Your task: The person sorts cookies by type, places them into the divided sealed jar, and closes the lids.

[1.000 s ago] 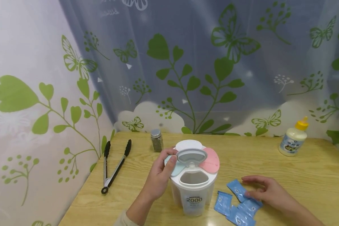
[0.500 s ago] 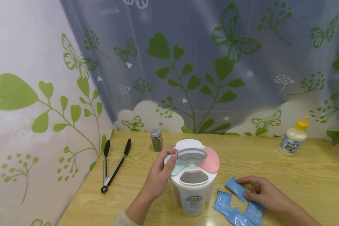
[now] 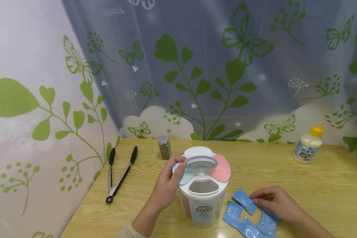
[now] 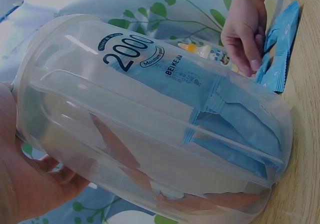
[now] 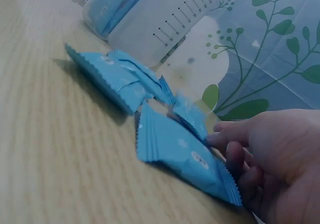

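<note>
A clear plastic storage container (image 3: 203,211) stands on the table with one front flap (image 3: 201,164) raised over its opening. My left hand (image 3: 165,186) grips its top edge, the thumb over the light-blue flap (image 3: 185,177). Through the wall, the left wrist view shows blue sachets (image 4: 235,119) in one compartment and brownish-orange ones (image 4: 117,141) in another. Right of the container, several blue sachets (image 3: 232,213) lie loose. My right hand (image 3: 278,201) pinches the right corner of the rearmost sachet (image 3: 245,200), which lies low by the table; the exact finger contact is partly hidden.
Metal tongs with black tips (image 3: 119,178) lie spread at the left. Behind the container stands a small spice jar (image 3: 164,148). A bottle with a yellow cap (image 3: 307,148) is at the back right. A patterned curtain (image 3: 208,66) hangs behind the table (image 3: 324,188).
My right hand has slid the rearmost sachet slightly left, and a sachet beside it has shifted down and right, apart from it. My left hand and the container have stayed put.
</note>
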`<action>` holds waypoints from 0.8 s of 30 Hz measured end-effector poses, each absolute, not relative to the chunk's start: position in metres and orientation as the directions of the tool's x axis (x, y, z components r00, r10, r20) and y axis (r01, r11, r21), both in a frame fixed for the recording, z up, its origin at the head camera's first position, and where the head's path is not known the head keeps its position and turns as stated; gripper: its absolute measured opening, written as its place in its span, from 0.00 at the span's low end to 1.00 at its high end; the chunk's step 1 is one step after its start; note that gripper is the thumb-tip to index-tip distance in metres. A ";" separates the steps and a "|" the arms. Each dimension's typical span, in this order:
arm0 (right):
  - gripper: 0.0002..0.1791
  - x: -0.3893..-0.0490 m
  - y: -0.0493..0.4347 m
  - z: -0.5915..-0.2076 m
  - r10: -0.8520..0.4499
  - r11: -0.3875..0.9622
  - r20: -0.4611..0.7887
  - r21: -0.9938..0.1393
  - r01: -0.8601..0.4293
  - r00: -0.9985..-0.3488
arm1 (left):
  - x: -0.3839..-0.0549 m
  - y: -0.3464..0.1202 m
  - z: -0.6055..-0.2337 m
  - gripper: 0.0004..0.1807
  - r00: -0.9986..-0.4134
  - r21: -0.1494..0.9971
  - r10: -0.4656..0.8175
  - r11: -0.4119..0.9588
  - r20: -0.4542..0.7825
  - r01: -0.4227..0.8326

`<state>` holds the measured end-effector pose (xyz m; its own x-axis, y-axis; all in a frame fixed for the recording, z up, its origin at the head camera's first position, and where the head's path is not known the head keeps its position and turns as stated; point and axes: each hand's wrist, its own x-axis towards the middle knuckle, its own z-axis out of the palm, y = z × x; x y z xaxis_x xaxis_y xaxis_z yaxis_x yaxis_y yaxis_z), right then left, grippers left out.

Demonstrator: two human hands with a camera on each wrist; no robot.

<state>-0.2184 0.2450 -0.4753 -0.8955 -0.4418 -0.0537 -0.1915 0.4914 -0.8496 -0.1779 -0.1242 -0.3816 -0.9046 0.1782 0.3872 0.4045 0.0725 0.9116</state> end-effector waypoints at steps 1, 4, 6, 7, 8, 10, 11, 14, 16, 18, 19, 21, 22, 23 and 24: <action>0.15 -0.219 0.244 -0.475 -0.436 0.493 -0.042 -0.847 -0.200 -0.899 | -0.178 -0.124 -0.382 0.11 -0.903 0.911 0.179 0.071 0.389 0.407; 0.19 -0.219 0.240 -0.475 -0.440 0.479 0.013 -0.842 -0.247 -0.898 | -0.178 -0.124 -0.382 0.11 -0.899 0.908 0.184 0.065 0.397 0.414; 0.23 -0.219 0.238 -0.475 -0.474 0.455 0.062 -0.837 -0.304 -0.878 | -0.178 -0.124 -0.382 0.11 -0.898 0.907 0.190 0.066 0.397 0.416; 0.26 -0.219 0.237 -0.475 -0.485 0.450 0.072 -0.834 -0.319 -0.871 | -0.178 -0.124 -0.382 0.11 -0.898 0.907 0.192 0.069 0.396 0.415; 0.28 -0.218 0.237 -0.475 -0.501 0.441 0.073 -0.836 -0.327 -0.862 | -0.178 -0.124 -0.382 0.11 -0.899 0.908 0.192 0.073 0.393 0.412; 0.30 -0.218 0.236 -0.477 -0.522 0.441 0.076 -0.829 -0.345 -0.849 | -0.178 -0.125 -0.382 0.11 -0.901 0.909 0.192 0.079 0.388 0.409; 0.31 -0.218 0.236 -0.478 -0.525 0.447 0.069 -0.826 -0.344 -0.848 | -0.178 -0.125 -0.382 0.11 -0.903 0.910 0.191 0.082 0.386 0.406; 0.32 -0.217 0.236 -0.479 -0.526 0.468 0.065 -0.810 -0.352 -0.848 | -0.178 -0.125 -0.382 0.11 -0.904 0.911 0.189 0.082 0.383 0.404; 0.33 -0.217 0.236 -0.479 -0.540 0.460 0.079 -0.806 -0.373 -0.838 | -0.178 -0.126 -0.382 0.11 -0.904 0.912 0.189 0.078 0.383 0.403; 0.33 -0.218 0.237 -0.480 -0.566 0.441 0.094 -0.805 -0.397 -0.819 | -0.177 -0.126 -0.382 0.11 -0.905 0.913 0.191 0.078 0.380 0.400; 0.32 -0.219 0.237 -0.480 -0.579 0.432 0.099 -0.805 -0.408 -0.809 | -0.177 -0.125 -0.382 0.11 -0.905 0.913 0.190 0.076 0.380 0.400; 0.30 -0.220 0.238 -0.480 -0.604 0.420 0.103 -0.802 -0.425 -0.791 | -0.177 -0.125 -0.382 0.11 -0.905 0.914 0.189 0.073 0.381 0.400; 0.28 -0.221 0.239 -0.480 -0.616 0.416 0.099 -0.802 -0.429 -0.782 | -0.178 -0.125 -0.382 0.11 -0.905 0.913 0.189 0.072 0.382 0.401; 0.26 -0.222 0.240 -0.480 -0.630 0.401 0.098 -0.808 -0.431 -0.770 | -0.178 -0.125 -0.382 0.11 -0.904 0.913 0.189 0.071 0.383 0.402; 0.24 -0.223 0.241 -0.480 -0.638 0.398 0.093 -0.811 -0.430 -0.765 | -0.178 -0.126 -0.382 0.11 -0.902 0.912 0.191 0.069 0.386 0.405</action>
<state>-0.2229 0.2406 -0.4797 -0.7648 -0.6375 0.0927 -0.4298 0.3977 -0.8106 -0.1784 -0.1256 -0.3817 -0.9024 0.1912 0.3862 0.4049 0.0692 0.9117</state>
